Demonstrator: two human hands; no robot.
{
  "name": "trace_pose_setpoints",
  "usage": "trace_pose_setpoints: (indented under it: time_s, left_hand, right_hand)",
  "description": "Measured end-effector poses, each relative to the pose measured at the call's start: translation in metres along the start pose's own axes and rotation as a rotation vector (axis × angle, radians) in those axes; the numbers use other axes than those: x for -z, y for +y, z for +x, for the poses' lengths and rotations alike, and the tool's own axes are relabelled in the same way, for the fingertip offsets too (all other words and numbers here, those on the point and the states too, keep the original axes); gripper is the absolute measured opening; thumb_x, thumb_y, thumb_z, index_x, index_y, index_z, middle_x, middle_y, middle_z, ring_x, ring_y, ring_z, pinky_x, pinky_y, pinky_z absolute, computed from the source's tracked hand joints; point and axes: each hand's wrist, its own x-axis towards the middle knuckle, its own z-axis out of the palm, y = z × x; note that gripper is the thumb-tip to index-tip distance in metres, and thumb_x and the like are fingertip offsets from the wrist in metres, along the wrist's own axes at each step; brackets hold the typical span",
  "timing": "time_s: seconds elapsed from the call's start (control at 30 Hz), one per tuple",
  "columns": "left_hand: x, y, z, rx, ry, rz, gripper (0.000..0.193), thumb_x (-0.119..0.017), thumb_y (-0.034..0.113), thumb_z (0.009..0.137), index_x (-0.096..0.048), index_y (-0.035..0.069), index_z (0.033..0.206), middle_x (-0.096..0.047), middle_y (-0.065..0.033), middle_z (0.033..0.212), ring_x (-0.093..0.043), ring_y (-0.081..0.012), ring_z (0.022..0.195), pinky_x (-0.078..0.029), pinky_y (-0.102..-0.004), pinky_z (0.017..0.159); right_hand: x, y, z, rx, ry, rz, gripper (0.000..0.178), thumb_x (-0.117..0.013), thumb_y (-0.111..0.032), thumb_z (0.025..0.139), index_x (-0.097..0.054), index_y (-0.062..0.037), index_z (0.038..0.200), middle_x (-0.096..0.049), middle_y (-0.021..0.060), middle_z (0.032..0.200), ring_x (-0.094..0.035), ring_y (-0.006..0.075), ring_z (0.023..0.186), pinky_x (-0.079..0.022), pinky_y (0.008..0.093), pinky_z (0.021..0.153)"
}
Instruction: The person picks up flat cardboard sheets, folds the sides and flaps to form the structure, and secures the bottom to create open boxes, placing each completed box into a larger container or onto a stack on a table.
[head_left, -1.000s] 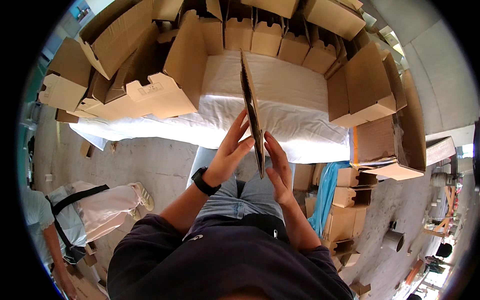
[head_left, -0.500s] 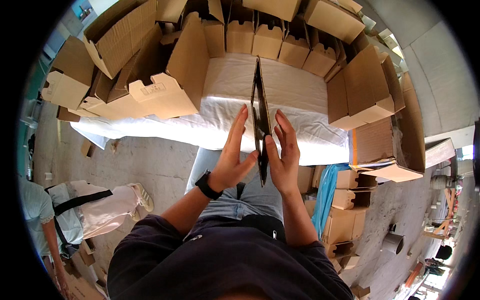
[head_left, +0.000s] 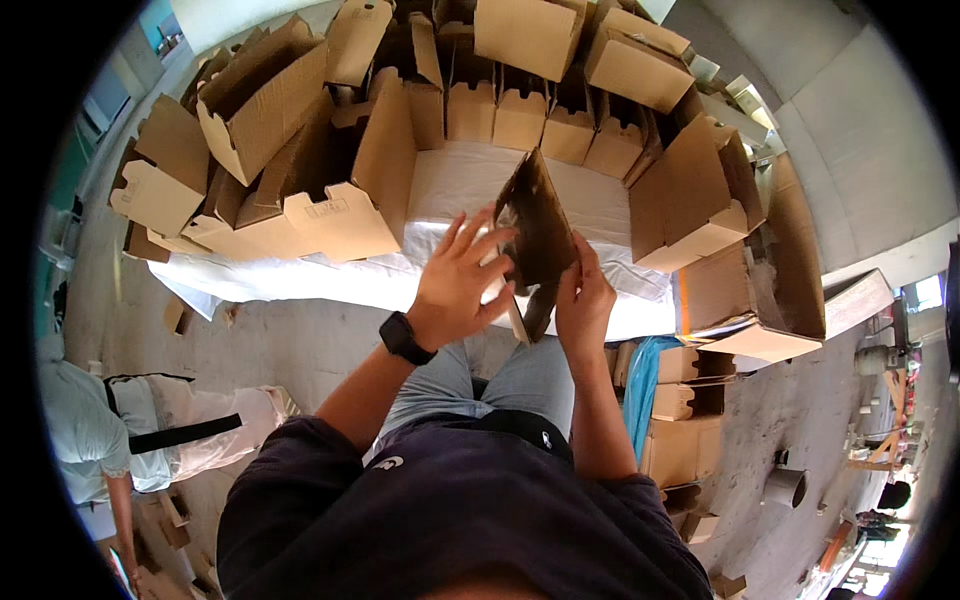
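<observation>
though it was flatter before, the carton [head_left: 543,232] gapes, right hand [head_left: 586,308] gripping it, left hand [head_left: 450,283] splayed.

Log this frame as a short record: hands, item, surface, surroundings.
Item: partly opened, folded brown cardboard carton, dark inside
Right hand: grips its right edge
Left hand: spread open at its left side; contact unclear
Surface: creased white cloth
Around it: open brown cardboard boxes left, far and right
Lower right: shiny blue plastic sheet
Left: person in pale top
</observation>
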Motion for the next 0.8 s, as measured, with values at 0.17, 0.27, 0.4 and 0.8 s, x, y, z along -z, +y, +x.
trace_pose_setpoints:
  time_s: [0.17, 0.27, 0.4, 0.8]
  left_hand:
    - [0.013, -0.025, 0.016, -0.023, 0.041, 0.133, 0.034, -0.064, 0.039, 0.087, -0.059, 0.006, 0.088, -0.049, -0.0124, 0.133, -0.028, -0.0378, 0.139, -0.024, -0.0538, 0.112]
    - [0.008, -0.029, 0.023, 0.036, 0.015, 0.044, 0.042, -0.069, 0.045, 0.083, -0.057, 0.005, 0.091, -0.047, -0.0123, 0.135, -0.025, -0.0389, 0.140, -0.029, -0.0520, 0.111]
    - [-0.006, -0.039, 0.015, 0.071, 0.112, -0.017, 0.041, -0.075, 0.037, 0.079, -0.054, 0.005, 0.093, -0.045, -0.0132, 0.136, -0.020, -0.0392, 0.142, -0.036, -0.0491, 0.107]
    - [-0.001, -0.041, 0.035, 0.125, 0.006, -0.203, 0.042, -0.083, 0.025, 0.069, -0.051, 0.005, 0.088, -0.038, -0.0185, 0.143, -0.017, -0.0447, 0.143, -0.026, -0.0547, 0.111]
  right_hand:
    - [0.019, 0.015, 0.035, 0.119, 0.199, -0.093, 0.033, -0.052, -0.002, 0.090, -0.056, -0.0011, 0.123, -0.065, 0.0240, 0.102, -0.067, 0.0378, 0.084, -0.053, 0.0401, 0.071]
    - [0.026, -0.003, 0.031, 0.296, 0.311, -0.092, 0.030, -0.054, -0.003, 0.090, -0.057, -0.0009, 0.120, -0.065, 0.0221, 0.109, -0.065, 0.0376, 0.093, -0.052, 0.0402, 0.079]
    - [0.027, -0.006, -0.026, 0.560, 0.162, 0.023, 0.020, -0.060, 0.004, 0.081, -0.059, -0.0003, 0.100, -0.065, 0.0167, 0.094, -0.065, 0.0357, 0.084, -0.052, 0.0397, 0.074]
    - [-0.209, 0.268, -0.171, -0.289, -1.912, -0.290, 0.096, -0.083, -0.062, 0.055, -0.058, -0.0045, 0.128, -0.061, 0.0145, 0.126, -0.058, 0.0299, 0.113, -0.046, 0.0421, 0.094]
